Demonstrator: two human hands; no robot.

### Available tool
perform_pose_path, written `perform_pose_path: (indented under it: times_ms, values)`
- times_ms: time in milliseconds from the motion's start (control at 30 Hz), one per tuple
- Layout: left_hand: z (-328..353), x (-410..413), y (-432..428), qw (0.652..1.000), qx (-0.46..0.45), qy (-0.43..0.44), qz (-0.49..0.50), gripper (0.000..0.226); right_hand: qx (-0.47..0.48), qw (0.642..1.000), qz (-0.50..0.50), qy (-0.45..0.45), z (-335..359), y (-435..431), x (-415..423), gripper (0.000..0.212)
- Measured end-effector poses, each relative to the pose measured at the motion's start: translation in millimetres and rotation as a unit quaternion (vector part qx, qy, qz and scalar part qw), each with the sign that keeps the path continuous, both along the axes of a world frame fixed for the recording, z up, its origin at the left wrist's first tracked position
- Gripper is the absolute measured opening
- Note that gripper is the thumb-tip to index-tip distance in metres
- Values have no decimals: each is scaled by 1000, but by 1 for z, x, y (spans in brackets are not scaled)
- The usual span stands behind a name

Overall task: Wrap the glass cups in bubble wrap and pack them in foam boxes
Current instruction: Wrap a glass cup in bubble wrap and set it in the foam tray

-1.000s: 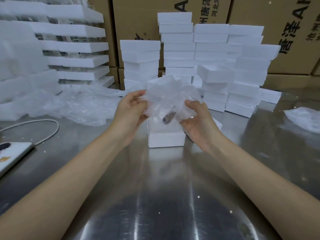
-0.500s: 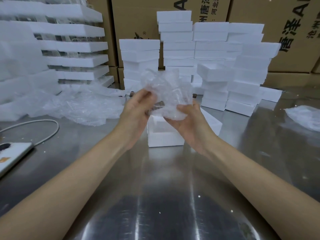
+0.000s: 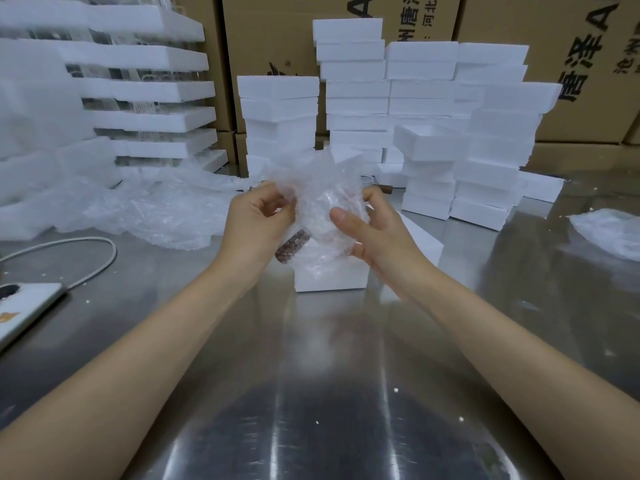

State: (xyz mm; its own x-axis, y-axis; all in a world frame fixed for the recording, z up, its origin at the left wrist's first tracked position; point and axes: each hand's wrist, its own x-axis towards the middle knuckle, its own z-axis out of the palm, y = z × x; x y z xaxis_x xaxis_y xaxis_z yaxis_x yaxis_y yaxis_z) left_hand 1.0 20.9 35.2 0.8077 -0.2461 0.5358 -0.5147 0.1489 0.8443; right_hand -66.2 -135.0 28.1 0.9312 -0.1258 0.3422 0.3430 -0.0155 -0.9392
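Bubble wrap point(image 3: 322, 209) is bunched in a bundle that we hold just above a foam box point(image 3: 329, 277) on the table point(image 3: 311, 375). Our left hand point(image 3: 256, 226) pinches its nine o'clock edge; our right hand point(image 3: 377, 233) curls round its three o'clock side. Stacked boxes point(image 3: 426, 98) stand at twelve o'clock, loose wrap point(image 3: 149, 216) at ten.

Clear, crumpled bubble wrap point(image 3: 317, 202) is bunched round a glass cup point(image 3: 341, 206), which shows only as a faint rounded shape inside. A brown speckled part point(image 3: 292, 245) sticks out at the bundle's lower left. The left hand point(image 3: 256, 226) and right hand point(image 3: 377, 233) pinch the bundle in the air, just above a white foam box point(image 3: 330, 278) standing on the surface point(image 3: 311, 375). More white foam boxes point(image 3: 356, 95) stand stacked behind it.
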Motion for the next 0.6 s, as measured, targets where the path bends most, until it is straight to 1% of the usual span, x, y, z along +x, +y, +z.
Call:
perform_pose_path:
  times_ms: [67,100,167,200,233,267,300,333,400,433,467,533,567,600]
  values:
    - [2,-1,3,999,-7,0,-34,33,-11,1000,-12,-8,-2,3,0,34]
    - [2,0,3,999,9,-6,-43,34,-17,999,-26,-9,-3,4,1,40]
    - [-2,0,3,996,65,-9,-54,30,-21,998,-51,-4,-5,6,2,49]
    - [-4,-1,4,994,94,-5,-64,38,-20,998,-57,-1,-6,7,2,50]
    - [-6,-1,4,989,119,-8,-83,48,-24,998,-59,1,-7,7,2,49]
    - [-9,-1,3,985,141,-21,-99,51,-29,998,-57,2,-8,7,2,47]
    - [-10,-4,2,981,162,-35,-100,48,-32,998,-49,1,-9,8,2,42]
    - [-11,-5,2,980,172,-38,-89,49,-29,999,-37,-1,-9,10,1,37]
    - [-12,-1,2,984,174,-15,-45,68,-5,1000,-6,1,-10,11,1,31]
    - [-12,2,2,985,174,1,-24,70,5,1000,11,6,-9,12,1,31]
    - [-12,4,3,985,171,12,-17,65,10,1000,24,10,-9,12,0,35]
    - [-10,6,4,988,144,22,-48,53,24,999,40,14,-8,11,1,48]
    - [-8,5,3,993,102,29,-61,50,45,998,42,13,-7,9,1,55]
    - [-6,6,3,997,51,37,-54,46,76,996,43,8,-7,7,2,61]
